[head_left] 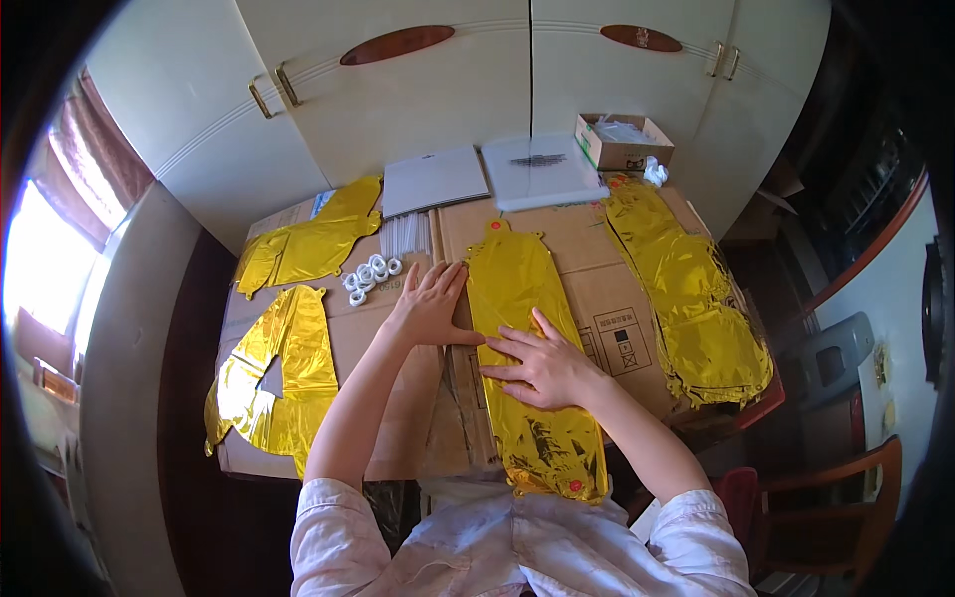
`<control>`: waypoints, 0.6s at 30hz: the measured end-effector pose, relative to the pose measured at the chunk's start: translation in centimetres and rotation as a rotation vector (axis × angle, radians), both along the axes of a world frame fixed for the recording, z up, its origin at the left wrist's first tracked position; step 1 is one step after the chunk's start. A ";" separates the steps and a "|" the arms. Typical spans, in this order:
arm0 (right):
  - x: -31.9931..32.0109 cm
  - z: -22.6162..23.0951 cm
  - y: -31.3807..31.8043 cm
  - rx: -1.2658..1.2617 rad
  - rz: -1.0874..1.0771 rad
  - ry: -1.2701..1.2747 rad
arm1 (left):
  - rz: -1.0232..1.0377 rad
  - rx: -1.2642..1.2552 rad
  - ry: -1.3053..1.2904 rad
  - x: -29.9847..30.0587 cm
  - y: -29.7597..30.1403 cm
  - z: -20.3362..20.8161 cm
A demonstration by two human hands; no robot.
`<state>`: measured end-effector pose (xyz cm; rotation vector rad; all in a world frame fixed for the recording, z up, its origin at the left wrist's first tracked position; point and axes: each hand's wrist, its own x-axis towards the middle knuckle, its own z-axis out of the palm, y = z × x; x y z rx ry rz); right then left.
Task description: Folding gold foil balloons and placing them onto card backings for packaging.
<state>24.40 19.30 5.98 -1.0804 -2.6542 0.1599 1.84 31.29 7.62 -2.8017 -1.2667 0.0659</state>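
Observation:
A long flat gold foil balloon (522, 274) lies lengthwise in front of me, with a red dot near each end and creases toward its near end. My left hand (430, 306) rests along its left edge, fingers spread and thumb reaching onto the foil. My right hand (545, 366) lies on the middle of the balloon, palm down, with its fingers apart. Neither hand grips anything. To the left are a flat gold foil balloon with a notch cut into its shape (306, 348) and another gold foil balloon (313, 244) behind it. A wide, crinkled gold foil balloon (686, 303) lies at the right.
Cardboard sheets (398, 398) cover the table. Several small white rolls (368, 277) sit beside thin white sticks (405, 237). At the back are a flat white box (435, 181), a clear plastic packet (545, 177) and an open carton (625, 149). A wooden chair (836, 488) stands right.

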 end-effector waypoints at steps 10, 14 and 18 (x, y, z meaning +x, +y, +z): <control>-0.1 -0.1 0.0 -0.015 0.016 0.008 | 0.084 0.057 -0.215 -0.4 1.9 -3.0; 0.0 -0.1 0.0 -0.043 0.011 0.005 | 0.199 0.079 -0.299 0.7 2.3 -3.6; 0.1 -0.1 0.0 -0.046 0.011 0.008 | 0.296 0.144 -0.310 1.4 2.5 -4.0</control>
